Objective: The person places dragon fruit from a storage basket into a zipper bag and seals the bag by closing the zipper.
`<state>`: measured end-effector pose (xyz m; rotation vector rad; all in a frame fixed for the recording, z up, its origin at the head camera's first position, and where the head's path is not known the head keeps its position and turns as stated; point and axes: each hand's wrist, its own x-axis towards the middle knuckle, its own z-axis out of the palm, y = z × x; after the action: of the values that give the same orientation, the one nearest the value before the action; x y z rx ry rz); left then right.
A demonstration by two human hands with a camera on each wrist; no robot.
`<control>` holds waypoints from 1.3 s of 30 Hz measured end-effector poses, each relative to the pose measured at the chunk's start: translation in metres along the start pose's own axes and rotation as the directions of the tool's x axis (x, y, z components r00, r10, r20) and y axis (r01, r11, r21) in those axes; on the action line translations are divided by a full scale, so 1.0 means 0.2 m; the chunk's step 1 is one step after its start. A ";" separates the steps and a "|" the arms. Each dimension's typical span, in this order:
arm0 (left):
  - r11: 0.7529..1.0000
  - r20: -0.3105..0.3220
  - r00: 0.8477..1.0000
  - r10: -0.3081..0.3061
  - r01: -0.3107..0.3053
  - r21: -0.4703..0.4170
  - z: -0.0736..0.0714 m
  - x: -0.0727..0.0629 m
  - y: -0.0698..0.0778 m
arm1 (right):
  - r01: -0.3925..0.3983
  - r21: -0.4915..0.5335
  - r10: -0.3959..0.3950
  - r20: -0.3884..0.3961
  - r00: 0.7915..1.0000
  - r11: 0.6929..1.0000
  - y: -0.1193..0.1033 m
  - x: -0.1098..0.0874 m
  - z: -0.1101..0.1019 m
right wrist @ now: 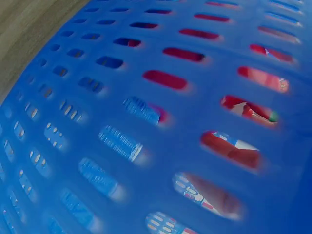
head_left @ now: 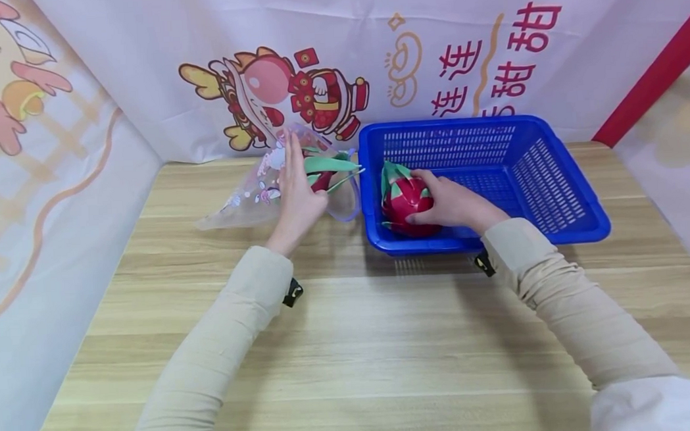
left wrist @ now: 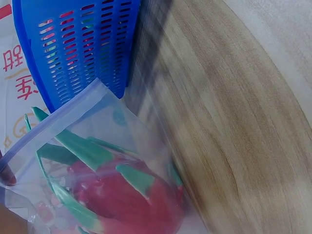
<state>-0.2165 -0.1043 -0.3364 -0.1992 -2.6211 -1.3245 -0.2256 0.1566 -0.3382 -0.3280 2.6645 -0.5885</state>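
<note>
Dragon fruit (head_left: 407, 202) gripped by right fingers (head_left: 430, 180); basket wall (head_left: 371, 207) divides it from bag (head_left: 249, 198); left fingers (head_left: 295, 154): grip unclear.

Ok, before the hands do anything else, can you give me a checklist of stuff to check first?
1. Right hand grips the red dragon fruit: ok.
2. Blue basket stands upright on the table: ok.
3. Left hand touches the plastic bag: ok.
4. Bagged dragon fruit has all its leaves tucked in: not ok, tips poke past the bag's mouth.
5. Room in the bag for another fruit: cannot tell.
</note>
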 end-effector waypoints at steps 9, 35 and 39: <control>1.000 0.004 1.000 -0.011 0.011 0.001 0.00 0.00 0.00 | -0.109 0.050 0.110 -0.008 0.994 0.993 -0.01 0.02 0.03; 1.000 0.011 1.000 -0.013 0.013 0.004 0.00 -0.01 0.01 | -0.009 0.100 0.013 -0.039 0.999 0.995 0.06 0.05 -0.05; 1.000 0.008 1.000 -0.009 0.009 0.004 0.00 -0.01 0.01 | -0.024 0.106 0.031 -0.064 0.998 0.994 0.10 0.04 -0.06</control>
<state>-0.2139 -0.1025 -0.3351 -0.1923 -2.6342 -1.3239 -0.2416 0.1753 -0.3389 -0.2459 2.6828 -0.7403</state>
